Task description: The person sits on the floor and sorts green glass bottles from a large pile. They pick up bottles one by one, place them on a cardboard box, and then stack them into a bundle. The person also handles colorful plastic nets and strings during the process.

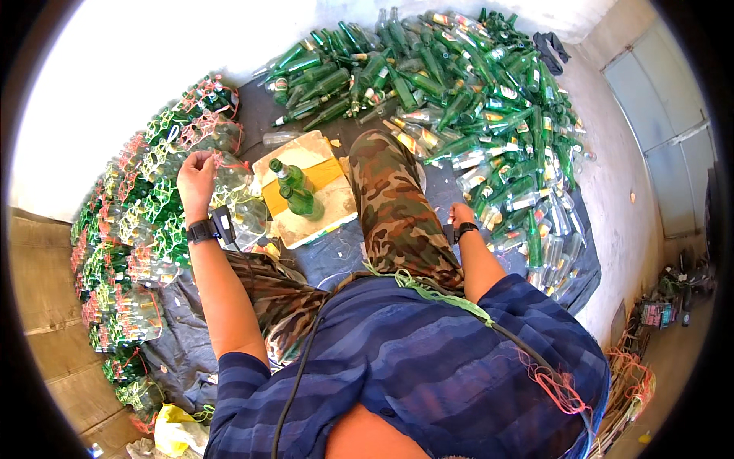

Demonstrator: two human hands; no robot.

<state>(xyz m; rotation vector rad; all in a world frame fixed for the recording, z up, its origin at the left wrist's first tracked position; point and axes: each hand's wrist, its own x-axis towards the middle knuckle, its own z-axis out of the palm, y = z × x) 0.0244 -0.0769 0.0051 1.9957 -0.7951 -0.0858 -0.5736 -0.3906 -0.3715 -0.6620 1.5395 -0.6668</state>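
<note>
My left hand [196, 175] is over the bundled bottles on the left, thumb and fingers drawn together. Its fingertips meet the pink string [232, 165] of one bundle in the picture; whether they grip it I cannot tell. Two green glass bottles [302, 203] stand upright on a worn, pale block [278, 229] with a yellow-brown band, in front of me. Beyond my camouflage-clad knee, my right hand [460, 213] is low beside the loose bottle pile [459, 103]. Its fingers are curled and partly hidden, so their contents cannot be made out.
String-netted bottle bundles [132, 212] are stacked along the left. A dark sheet [183, 338] covers the floor. Green strings [424, 290] hang at my waist, and pink strings [553, 381] lie by my right side. A yellow bag [175, 430] sits at lower left; a wall [608, 189] rises right.
</note>
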